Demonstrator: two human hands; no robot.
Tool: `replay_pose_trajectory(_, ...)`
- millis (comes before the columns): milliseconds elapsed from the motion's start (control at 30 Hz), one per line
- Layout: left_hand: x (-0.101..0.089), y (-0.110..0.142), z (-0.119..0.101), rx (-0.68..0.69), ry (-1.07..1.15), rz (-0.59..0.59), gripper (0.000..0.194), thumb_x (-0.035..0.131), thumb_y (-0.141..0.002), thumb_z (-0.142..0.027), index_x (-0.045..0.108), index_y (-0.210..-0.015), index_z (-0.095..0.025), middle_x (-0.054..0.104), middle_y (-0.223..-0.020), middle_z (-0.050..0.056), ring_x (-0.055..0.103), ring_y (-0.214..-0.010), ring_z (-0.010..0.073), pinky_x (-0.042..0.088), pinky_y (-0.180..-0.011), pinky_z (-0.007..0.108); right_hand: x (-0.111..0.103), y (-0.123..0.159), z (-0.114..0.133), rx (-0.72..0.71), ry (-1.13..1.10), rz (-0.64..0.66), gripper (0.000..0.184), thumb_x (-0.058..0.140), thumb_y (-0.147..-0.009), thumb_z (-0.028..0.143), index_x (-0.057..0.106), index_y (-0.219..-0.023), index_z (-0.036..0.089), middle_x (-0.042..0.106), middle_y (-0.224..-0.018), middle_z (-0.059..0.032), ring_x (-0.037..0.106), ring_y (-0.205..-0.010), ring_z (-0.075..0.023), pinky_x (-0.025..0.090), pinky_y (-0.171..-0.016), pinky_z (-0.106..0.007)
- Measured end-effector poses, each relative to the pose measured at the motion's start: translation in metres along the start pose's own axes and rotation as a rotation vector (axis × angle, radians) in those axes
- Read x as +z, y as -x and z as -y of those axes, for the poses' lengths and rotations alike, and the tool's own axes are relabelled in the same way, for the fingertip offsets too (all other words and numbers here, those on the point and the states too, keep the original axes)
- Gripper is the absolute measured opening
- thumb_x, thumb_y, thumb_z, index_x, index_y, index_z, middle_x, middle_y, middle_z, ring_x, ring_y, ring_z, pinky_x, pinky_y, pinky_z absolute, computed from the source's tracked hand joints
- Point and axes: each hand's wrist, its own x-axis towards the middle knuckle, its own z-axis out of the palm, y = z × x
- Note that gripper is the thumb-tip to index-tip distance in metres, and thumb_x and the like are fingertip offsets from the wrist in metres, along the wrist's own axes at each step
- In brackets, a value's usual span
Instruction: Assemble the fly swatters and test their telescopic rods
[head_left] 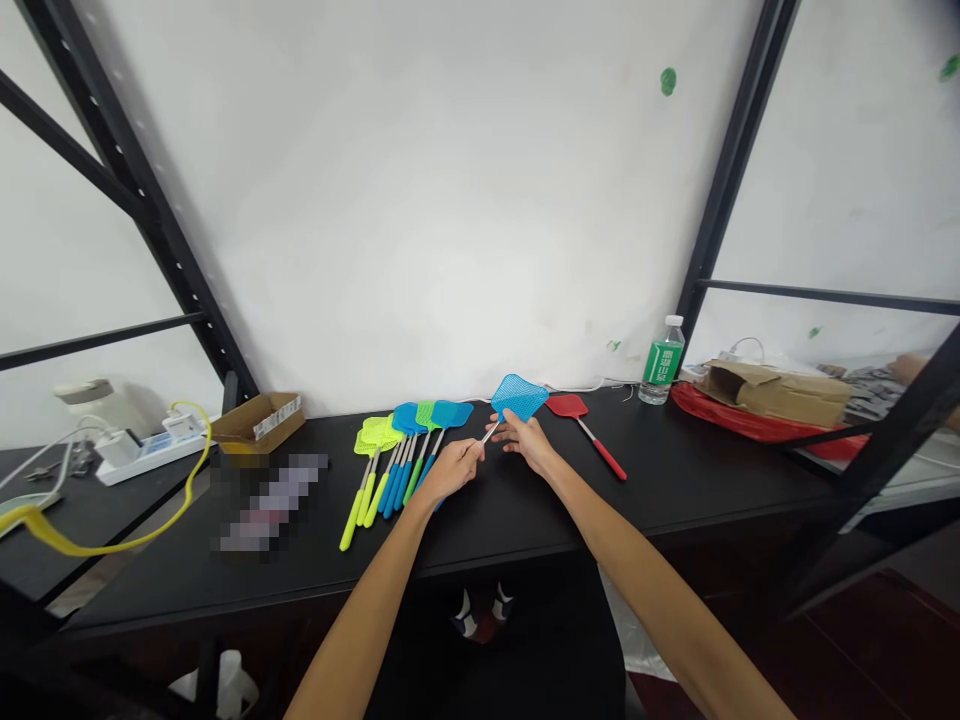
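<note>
My left hand (456, 468) is closed round the thin metal shaft of a blue fly swatter (519, 396), which is raised above the black table. At the base of its mesh head, my right hand (525, 440) grips with the thumb on the mesh and some fingers spread below. The swatter's handle is mostly hidden behind my left hand and forearm. To the left lies a row of several swatters: yellow ones (367, 498), blue ones (403, 470) and a green one (415, 480). A red fly swatter (609, 458) lies alone on the right.
A water bottle (661, 362) stands by the wall at right. Further right, a torn cardboard box (780, 390) rests over red plastic (720, 416). An open carton (259, 425), a power strip (154, 455) and a yellow cable (196, 470) are at left. Black metal posts (739, 150) flank the table.
</note>
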Motion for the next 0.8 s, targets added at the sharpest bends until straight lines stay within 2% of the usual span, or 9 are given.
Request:
replay_pose_trajectory(267, -0.001, -0.001, 0.002, 0.096, -0.273, -0.075, 0.038, 0.035, -0.097, -0.046, 0.053, -0.077, -0.019, 0.049, -0.051, -0.005, 0.048, -0.051, 0.0117, 0.034, -0.055, 0.023, 0.003, 0.001, -0.001, -0.015, 0.135, -0.059, 0.045, 0.062, -0.080, 0.059, 0.073, -0.087, 0.016, 0.073, -0.085, -0.0095, 0.066, -0.068, -0.0146, 0.046, -0.051, -0.019)
replay_pose_trajectory(433, 0.000, -0.001, -0.002, 0.101, -0.450, -0.109, 0.038, 0.033, -0.098, -0.042, 0.056, -0.078, -0.019, 0.056, -0.060, -0.002, 0.054, -0.061, 0.0141, 0.035, -0.060, 0.024, 0.003, -0.004, -0.003, -0.008, 0.133, -0.078, 0.042, 0.060, -0.082, 0.056, 0.072, -0.086, 0.016, 0.072, -0.082, -0.0084, 0.065, -0.064, -0.0125, 0.044, -0.047, -0.017)
replay_pose_trajectory(567, -0.004, 0.002, -0.009, 0.084, -0.633, -0.119, 0.039, 0.029, -0.100, -0.041, 0.059, -0.086, -0.021, 0.065, -0.075, 0.001, 0.060, -0.072, 0.0166, 0.035, -0.064, 0.025, -0.001, -0.007, -0.007, -0.026, 0.136, -0.050, 0.036, 0.068, -0.078, 0.051, 0.070, -0.090, 0.017, 0.072, -0.089, -0.0076, 0.066, -0.066, -0.0128, 0.045, -0.047, -0.017)
replay_pose_trajectory(633, -0.004, 0.003, -0.012, 0.055, -0.753, -0.114, 0.038, 0.028, -0.101, -0.041, 0.061, -0.093, -0.023, 0.068, -0.082, 0.003, 0.063, -0.079, 0.0187, 0.036, -0.066, 0.026, -0.002, -0.008, -0.008, -0.068, 0.193, -0.038, 0.033, 0.073, -0.075, 0.047, 0.067, -0.088, 0.017, 0.072, -0.087, -0.0067, 0.066, -0.067, -0.0138, 0.046, -0.047, -0.018)
replay_pose_trajectory(800, 0.007, 0.001, -0.021, -0.058, -0.999, -0.152, 0.040, 0.024, -0.102, -0.043, 0.059, -0.111, -0.024, 0.070, -0.092, 0.009, 0.066, -0.087, 0.0237, 0.040, -0.072, 0.029, -0.007, -0.013, -0.009, -0.094, 0.321, -0.090, 0.027, 0.065, -0.081, 0.043, 0.065, -0.079, 0.016, 0.071, -0.078, -0.0063, 0.066, -0.067, -0.0146, 0.046, -0.046, -0.018)
